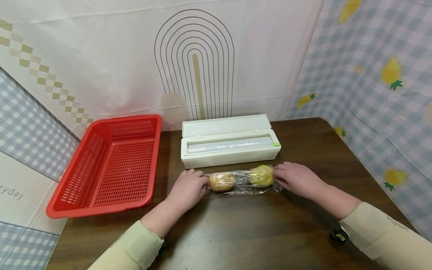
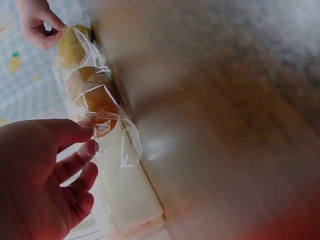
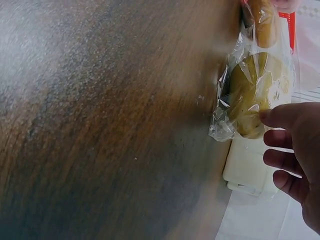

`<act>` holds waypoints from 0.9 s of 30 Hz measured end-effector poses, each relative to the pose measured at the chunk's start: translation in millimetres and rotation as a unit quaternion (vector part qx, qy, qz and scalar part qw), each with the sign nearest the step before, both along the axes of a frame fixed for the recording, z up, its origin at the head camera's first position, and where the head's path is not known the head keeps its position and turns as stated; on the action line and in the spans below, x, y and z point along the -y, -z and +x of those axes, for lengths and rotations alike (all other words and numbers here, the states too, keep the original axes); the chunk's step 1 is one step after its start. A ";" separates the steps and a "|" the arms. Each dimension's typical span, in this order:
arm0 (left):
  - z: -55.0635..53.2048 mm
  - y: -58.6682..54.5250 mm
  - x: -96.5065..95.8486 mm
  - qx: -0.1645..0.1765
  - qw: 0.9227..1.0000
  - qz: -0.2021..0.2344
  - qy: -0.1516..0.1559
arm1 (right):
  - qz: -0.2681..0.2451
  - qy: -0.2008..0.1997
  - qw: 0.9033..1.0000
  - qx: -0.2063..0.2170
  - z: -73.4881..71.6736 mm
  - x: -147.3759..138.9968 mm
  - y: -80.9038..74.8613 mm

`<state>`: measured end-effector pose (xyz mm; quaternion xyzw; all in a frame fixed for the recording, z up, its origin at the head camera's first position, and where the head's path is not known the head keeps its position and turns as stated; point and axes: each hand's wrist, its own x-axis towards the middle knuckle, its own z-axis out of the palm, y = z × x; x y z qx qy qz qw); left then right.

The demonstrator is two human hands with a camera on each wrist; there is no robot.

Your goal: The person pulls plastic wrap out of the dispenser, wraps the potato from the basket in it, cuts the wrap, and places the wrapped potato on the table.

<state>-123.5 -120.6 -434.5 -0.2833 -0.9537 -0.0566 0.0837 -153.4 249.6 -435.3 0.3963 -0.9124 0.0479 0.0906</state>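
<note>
A sheet of clear plastic wrap (image 1: 241, 180) stretches between the two hands, just in front of a white wrap dispenser. Inside it sit a rounded orange-tan item (image 1: 222, 182) on the left and a yellow-green fruit (image 1: 261, 176) on the right, set apart; their exact kinds are hard to tell. My left hand (image 1: 189, 189) pinches the film's left end between thumb and forefinger, close by the tan item. At the other end my right hand (image 1: 298, 179) pinches the film beside the yellow-green fruit, its other fingers loosely curled in the right wrist view.
The white wrap dispenser (image 1: 231, 159) stands with its lid up and a roll of film (image 1: 233, 145) inside. To the left is a red slotted basket (image 1: 155, 153) at the edge of the brown wooden table (image 1: 243, 232). Patterned cloth (image 1: 276, 56) hangs behind and at the sides.
</note>
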 end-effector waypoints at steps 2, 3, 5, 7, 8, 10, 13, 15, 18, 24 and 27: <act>1.0 -3.0 0.9 0.008 1.000 0.004 -0.006 | -0.002 -0.001 1.000 0.003 -0.5 0.3 -0.2; 1.5 -4.2 1.4 0.011 1.000 0.005 -0.010 | -0.003 -0.001 1.000 0.004 -0.7 0.3 -0.3; 2.0 -6.0 2.6 0.017 1.000 0.010 -0.018 | -0.005 0.000 1.000 0.006 -1.1 0.7 -1.1; 2.5 -7.8 3.8 0.024 0.999 0.016 -0.024 | -0.005 0.001 1.000 0.007 -1.6 1.0 -2.1; 2.2 -7.8 4.2 0.026 0.999 0.015 -0.029 | -0.006 0.001 1.000 0.006 -1.9 1.1 -2.1; 1.6 -8.3 5.2 0.034 0.999 0.015 -0.039 | -0.007 0.001 1.000 0.003 -2.5 1.4 -2.2; -0.6 -9.6 5.2 0.051 0.996 0.022 -0.064 | -0.004 0.002 1.000 0.001 -3.3 1.3 -2.2; -3.5 -10.0 4.2 0.061 0.994 0.036 -0.086 | 0.002 0.006 1.000 0.004 -3.5 1.0 -2.8; -8.5 -10.5 1.7 0.077 0.988 0.063 -0.118 | 0.010 0.017 1.000 0.014 -3.8 1.1 -4.2; -19.8 -7.3 -4.3 0.144 0.976 0.079 -0.141 | 0.009 0.031 0.999 0.033 -4.3 3.5 -6.8; -23.7 -5.1 -5.7 0.178 0.971 0.073 -0.142 | 0.007 0.037 0.998 0.040 -4.7 4.5 -7.3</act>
